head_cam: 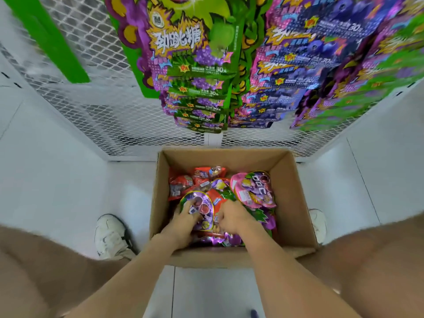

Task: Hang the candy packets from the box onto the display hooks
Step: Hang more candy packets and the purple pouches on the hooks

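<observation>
The left hand (183, 218) has its fingers curled over the near left edge of an oval purple packet (202, 208), holding it where it lies on top of the heap. The right hand (232, 218) lies just beside that packet's right edge, knuckles up and fingers bent down among the wrappers. Whether it has hold of anything I cannot tell, as the fingertips are hidden and blurred. Both hands are inside one open cardboard box (296, 203), which stands on the white floor (68, 180) against the foot of a wire mesh panel (91, 99). Beyond the hands in the box lie one pink packet (254, 189) at the right and a cluster of red packets (183, 182) at the far left, too jumbled to count. Above, three columns of hanging packets (197, 72) overlap down the mesh. Two white shoes (112, 235) flank the box, one on each side.
</observation>
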Motion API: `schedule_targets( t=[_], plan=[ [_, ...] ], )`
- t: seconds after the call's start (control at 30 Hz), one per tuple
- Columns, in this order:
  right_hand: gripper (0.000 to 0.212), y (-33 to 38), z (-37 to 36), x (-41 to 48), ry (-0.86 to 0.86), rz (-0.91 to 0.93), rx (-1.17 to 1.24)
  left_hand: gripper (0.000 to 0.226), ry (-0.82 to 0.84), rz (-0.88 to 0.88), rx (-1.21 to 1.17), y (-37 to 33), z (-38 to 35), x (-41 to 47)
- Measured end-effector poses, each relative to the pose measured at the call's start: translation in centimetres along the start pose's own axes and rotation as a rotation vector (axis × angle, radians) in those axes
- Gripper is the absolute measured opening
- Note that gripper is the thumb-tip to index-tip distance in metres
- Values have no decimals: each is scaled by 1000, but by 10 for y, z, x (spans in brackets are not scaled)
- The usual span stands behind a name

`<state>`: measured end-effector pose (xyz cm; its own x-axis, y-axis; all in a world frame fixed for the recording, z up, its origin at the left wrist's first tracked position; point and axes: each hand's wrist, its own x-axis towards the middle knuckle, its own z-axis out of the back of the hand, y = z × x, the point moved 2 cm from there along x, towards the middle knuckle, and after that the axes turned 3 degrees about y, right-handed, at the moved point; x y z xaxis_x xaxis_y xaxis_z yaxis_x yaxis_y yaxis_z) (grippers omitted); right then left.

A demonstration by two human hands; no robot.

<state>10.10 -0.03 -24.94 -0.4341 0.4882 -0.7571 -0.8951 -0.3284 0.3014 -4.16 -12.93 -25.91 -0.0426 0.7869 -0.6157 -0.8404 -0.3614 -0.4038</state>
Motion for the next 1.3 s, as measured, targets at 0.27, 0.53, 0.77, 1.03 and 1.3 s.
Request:
schedule_targets(
  t=[0.27, 0.53, 0.77, 1.03, 1.3],
  plan=[
    [32, 4, -11, 16, -173, -38, 298, 67, -167, 34, -370, 5, -1, -6],
    [32, 49, 27, 14, 13, 342, 276, 93, -358, 98, -106, 7, 54, -16],
    [37, 105, 122, -61, -68, 516, 330, 19, -203, -138, -423, 3, 167, -83],
    [34, 153, 204, -169, -81, 620, 204, 13, -289, -137, -668, -40, 262, -185],
    [22, 152, 253, -220, -254, 739, 380, 19, -486, -96, -1014, -61, 301, -225]
  ],
)
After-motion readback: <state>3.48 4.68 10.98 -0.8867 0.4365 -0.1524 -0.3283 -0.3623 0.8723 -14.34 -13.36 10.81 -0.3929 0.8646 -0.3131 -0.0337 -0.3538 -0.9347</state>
